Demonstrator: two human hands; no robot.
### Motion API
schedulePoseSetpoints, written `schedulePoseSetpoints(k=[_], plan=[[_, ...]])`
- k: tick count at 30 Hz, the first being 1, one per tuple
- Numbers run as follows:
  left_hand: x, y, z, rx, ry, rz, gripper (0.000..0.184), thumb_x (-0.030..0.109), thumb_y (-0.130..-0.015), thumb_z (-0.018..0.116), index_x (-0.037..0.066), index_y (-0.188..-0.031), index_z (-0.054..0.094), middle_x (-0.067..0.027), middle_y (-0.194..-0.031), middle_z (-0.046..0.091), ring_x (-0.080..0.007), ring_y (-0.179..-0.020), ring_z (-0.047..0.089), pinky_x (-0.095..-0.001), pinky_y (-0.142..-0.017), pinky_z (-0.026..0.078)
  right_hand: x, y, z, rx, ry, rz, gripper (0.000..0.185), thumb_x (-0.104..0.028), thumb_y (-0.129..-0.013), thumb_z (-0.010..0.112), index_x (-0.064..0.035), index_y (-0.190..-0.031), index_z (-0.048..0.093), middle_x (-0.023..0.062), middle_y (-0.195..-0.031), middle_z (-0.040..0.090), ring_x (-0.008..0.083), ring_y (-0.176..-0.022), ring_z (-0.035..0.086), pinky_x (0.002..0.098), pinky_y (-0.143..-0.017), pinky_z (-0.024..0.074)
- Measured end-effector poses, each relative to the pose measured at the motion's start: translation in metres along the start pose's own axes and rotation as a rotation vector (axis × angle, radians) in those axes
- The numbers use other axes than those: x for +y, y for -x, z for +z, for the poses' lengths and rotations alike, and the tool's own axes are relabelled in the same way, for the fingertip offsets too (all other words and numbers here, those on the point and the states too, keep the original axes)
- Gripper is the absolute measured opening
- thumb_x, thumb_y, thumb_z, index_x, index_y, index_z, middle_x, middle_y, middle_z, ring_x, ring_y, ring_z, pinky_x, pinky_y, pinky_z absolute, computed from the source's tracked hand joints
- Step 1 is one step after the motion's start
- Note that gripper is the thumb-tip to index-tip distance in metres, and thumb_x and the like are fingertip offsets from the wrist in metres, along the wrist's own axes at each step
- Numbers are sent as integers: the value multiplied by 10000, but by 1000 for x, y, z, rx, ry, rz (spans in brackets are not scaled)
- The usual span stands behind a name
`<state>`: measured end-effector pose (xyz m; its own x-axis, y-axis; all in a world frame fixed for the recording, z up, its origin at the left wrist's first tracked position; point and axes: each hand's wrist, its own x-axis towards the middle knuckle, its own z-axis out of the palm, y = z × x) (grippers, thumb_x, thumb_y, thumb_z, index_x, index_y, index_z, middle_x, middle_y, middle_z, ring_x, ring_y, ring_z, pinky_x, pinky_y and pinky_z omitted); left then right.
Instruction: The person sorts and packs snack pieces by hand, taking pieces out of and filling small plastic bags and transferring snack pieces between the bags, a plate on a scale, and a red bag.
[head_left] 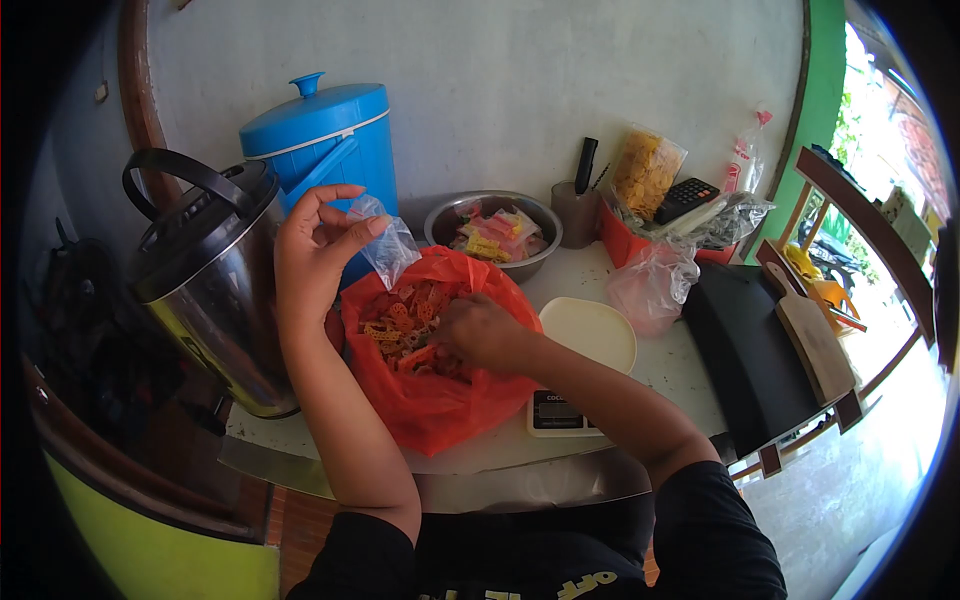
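My left hand [325, 235] is raised over the left side of a red plastic bag [440, 420], pinching a small clear plastic bag [392, 250] between thumb and fingers. The red bag stands open on the table, filled with orange and yellow crackers [405, 320], some of them wheel-shaped. Down in its mouth, my right hand [485, 335] has its fingers curled among the crackers, with the fingertips hidden. Just right of the red bag sits a cream kitchen scale [590, 335], its display partly under my right forearm.
Behind the red bag are a metal bowl [540, 215] of packets and a blue cooler [340, 130]. A steel flask [215, 290] stands left. A red basket [625, 235] with a calculator [686, 200] is at back right, near a wooden board [810, 335].
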<state>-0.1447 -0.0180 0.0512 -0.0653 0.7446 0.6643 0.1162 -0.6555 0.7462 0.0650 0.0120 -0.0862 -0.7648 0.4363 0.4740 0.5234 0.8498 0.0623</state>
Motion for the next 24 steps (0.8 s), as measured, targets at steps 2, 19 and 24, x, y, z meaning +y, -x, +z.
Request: schedulePoseSetpoints(k=[2,19,24], plan=[[-1,-1,-2,1,-8,-3,410,83,-736,845,-8,-1074,630,-24,-759,630,-98,-782,627,-244,-772,496,9,10,-16,47,-165,52,213,-281,-768,746,-187,-958,758,5,-884,690,218,-930,623,380,-821,479],[-2,-1,3,27,-86,-21,399,75,-742,836,-11,-1086,652,-28,-787,620,-122,-827,643,-263,-814,510,91,104,-142,-522,-86,820,202,-305,-794,746,-129,-891,767,46,-910,744,213,-863,701,355,-750,534],[-3,0,-1,21,-71,-3,408,85,-744,839,-18,-1090,648,-34,-789,628,-121,-825,644,-261,-800,519,65,93,-133,-174,58,749,220,-311,-802,734,-171,-971,753,43,-995,723,237,-932,678,383,-799,536]])
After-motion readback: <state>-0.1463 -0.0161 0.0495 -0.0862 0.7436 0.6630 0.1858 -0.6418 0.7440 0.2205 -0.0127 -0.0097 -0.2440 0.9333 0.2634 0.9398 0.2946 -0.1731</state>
